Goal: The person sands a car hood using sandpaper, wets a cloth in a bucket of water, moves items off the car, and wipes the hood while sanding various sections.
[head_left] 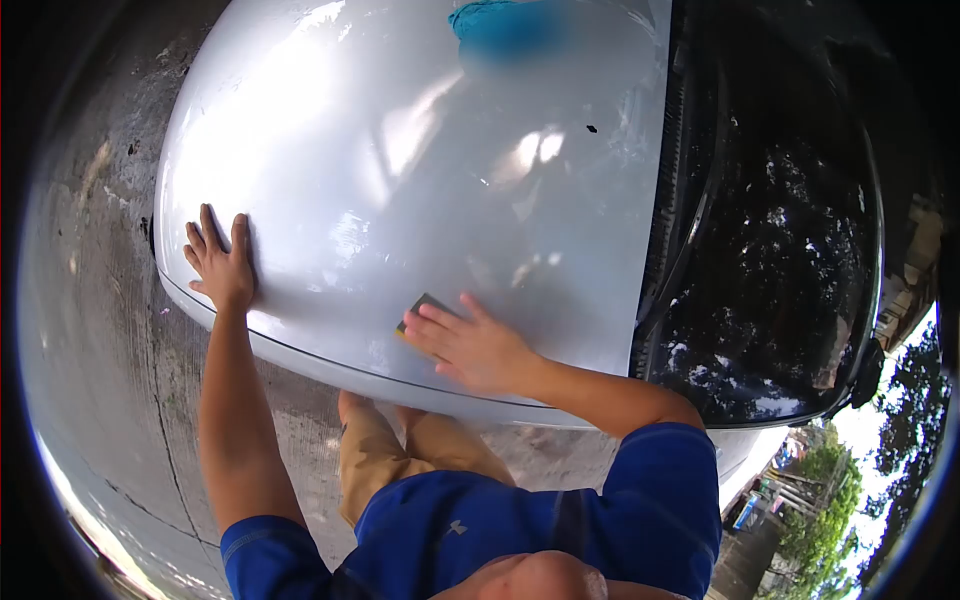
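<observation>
A silver car hood [330,170] spreads out in front of me. My left hand [222,262] lies flat on its front-left part, fingers spread, with nothing held. Farther right, near the hood's close edge, my right hand [472,345] presses a small sponge [428,303] against the paint. The sponge has a dark face and a yellow edge, and my fingers hide part of it. At the far side of the hood sits a blue cloth [505,30], partly blurred.
To the right are the dark windshield [780,250] and a wiper [690,240]. A small black speck [591,128] marks the hood. Concrete ground [110,330] lies to the left. Trees [815,500] stand at the lower right.
</observation>
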Demonstrator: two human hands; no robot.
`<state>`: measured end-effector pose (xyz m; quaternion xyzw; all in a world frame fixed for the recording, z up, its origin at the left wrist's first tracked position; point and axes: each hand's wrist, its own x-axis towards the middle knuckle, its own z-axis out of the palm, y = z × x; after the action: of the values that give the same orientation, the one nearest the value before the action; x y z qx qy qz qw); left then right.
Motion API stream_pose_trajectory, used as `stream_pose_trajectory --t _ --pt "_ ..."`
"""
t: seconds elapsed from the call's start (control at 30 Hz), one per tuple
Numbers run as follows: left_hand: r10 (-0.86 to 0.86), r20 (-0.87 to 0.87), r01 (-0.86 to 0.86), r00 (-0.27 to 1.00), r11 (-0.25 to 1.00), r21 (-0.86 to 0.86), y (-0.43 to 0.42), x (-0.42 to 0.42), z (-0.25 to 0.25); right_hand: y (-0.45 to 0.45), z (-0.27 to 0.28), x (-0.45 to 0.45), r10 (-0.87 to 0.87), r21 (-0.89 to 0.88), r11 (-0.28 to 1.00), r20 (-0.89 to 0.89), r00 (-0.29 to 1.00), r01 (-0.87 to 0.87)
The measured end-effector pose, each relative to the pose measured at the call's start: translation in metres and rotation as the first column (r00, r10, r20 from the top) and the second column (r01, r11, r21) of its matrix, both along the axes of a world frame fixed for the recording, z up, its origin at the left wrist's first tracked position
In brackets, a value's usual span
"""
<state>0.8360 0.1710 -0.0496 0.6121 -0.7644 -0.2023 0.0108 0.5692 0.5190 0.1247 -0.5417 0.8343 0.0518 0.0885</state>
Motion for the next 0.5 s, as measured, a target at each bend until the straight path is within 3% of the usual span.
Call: stream_pose_trajectory --t 0.1,0.3,0.5 --pt "0.005 -0.030 -0.004 1.000 1.000 0.007 0.006 0.004 0.004 0.033 -0.001 0.022 -0.098 0.026 0.995 0.062 0.993 0.097" --pt "0.018 -0.022 -0.018 1.000 1.000 -0.005 0.002 0.004 -0.005 0.073 0.000 0.004 -0.359 -0.032 0.933 -0.137 0.923 0.358" --pt "0.005 -0.026 -0.005 1.000 1.000 0.007 0.001 0.005 -0.005 0.120 -0.012 0.056 -0.543 -0.084 0.839 -0.205 0.814 0.538"
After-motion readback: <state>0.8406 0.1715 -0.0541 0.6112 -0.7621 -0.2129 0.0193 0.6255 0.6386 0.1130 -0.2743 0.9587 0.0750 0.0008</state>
